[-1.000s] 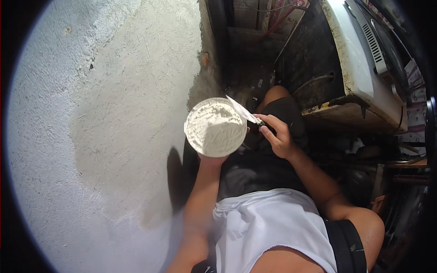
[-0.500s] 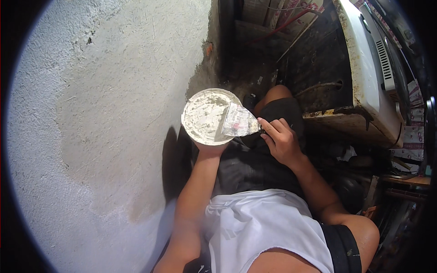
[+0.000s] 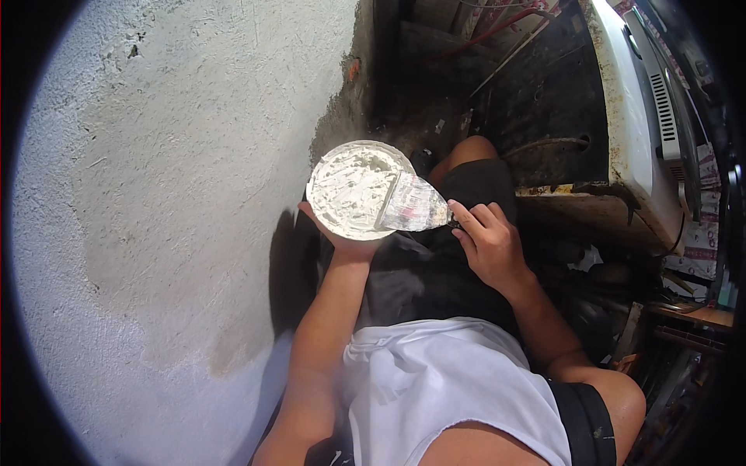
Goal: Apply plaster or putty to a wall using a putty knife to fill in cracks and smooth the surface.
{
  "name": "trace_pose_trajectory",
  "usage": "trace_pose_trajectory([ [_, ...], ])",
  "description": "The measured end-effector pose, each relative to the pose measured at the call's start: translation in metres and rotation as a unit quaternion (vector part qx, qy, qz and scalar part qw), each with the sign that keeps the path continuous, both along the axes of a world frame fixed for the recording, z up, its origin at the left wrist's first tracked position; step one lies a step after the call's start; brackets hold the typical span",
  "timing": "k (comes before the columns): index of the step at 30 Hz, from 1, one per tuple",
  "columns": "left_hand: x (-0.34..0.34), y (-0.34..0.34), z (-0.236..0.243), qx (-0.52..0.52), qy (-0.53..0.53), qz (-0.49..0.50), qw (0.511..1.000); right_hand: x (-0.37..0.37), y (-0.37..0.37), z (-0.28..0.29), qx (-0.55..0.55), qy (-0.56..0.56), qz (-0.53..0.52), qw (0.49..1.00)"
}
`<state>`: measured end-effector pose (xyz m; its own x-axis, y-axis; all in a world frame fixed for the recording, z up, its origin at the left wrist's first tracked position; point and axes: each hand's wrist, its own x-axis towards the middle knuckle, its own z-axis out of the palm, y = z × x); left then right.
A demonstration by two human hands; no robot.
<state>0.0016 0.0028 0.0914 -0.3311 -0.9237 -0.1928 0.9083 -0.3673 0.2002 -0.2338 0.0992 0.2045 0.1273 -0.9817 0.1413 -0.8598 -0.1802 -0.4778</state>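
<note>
A round, shallow container [image 3: 314,203] coated in whitish paste rests on my left hand [image 3: 350,242], which grips it from below; most of those fingers are hidden underneath. The pale filler or plaster [image 3: 350,186] inside is streaked and uneven. My right hand [image 3: 491,242] is closed round the handle of a putty knife [image 3: 418,204], its wide, paste-smeared blade lying over the container's right side. The blade's straight edge touches the paste. Only a bit of the dark handle shows beside my fingers.
Close on the left rises a rough wall [image 3: 179,171] with a large greyish patch amid whiter paint. To the right stands a rusty white appliance [image 3: 622,101] with a dark open back. A wooden ledge [image 3: 699,314] and clutter lie at the lower right.
The container has shifted slightly up and left with my left hand. The paste surface looks more streaked, and the putty knife stays at its right side.
</note>
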Motion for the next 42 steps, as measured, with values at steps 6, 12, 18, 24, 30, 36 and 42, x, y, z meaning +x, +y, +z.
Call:
trace_pose_trajectory([
  [6,0.000,-0.001,-0.006,0.002,0.006,0.017,1.000,-0.003,0.000,0.009,0.005,0.015,0.006,1.000],
  [12,0.004,-0.002,-0.009,-0.008,0.118,0.001,0.993,-0.006,0.002,0.016,0.019,0.043,0.003,0.999],
  [18,0.003,-0.001,-0.008,0.013,-0.047,0.041,0.998,-0.009,0.005,0.020,0.022,0.052,-0.010,0.998],
  [24,-0.001,-0.006,0.003,-0.049,0.053,-0.029,0.997,-0.024,0.012,0.016,0.018,0.055,-0.040,0.997],
  [30,-0.006,-0.006,0.012,-0.025,0.113,-0.029,0.993,-0.043,0.012,0.002,-0.015,0.023,-0.107,0.994],
  [36,-0.003,-0.006,0.022,0.029,0.114,-0.041,0.992,-0.045,0.007,0.001,-0.011,-0.125,-0.132,0.983],
  [42,-0.005,-0.007,0.027,0.006,0.107,-0.056,0.993,-0.042,-0.003,0.009,-0.040,-0.096,-0.106,0.989],
])
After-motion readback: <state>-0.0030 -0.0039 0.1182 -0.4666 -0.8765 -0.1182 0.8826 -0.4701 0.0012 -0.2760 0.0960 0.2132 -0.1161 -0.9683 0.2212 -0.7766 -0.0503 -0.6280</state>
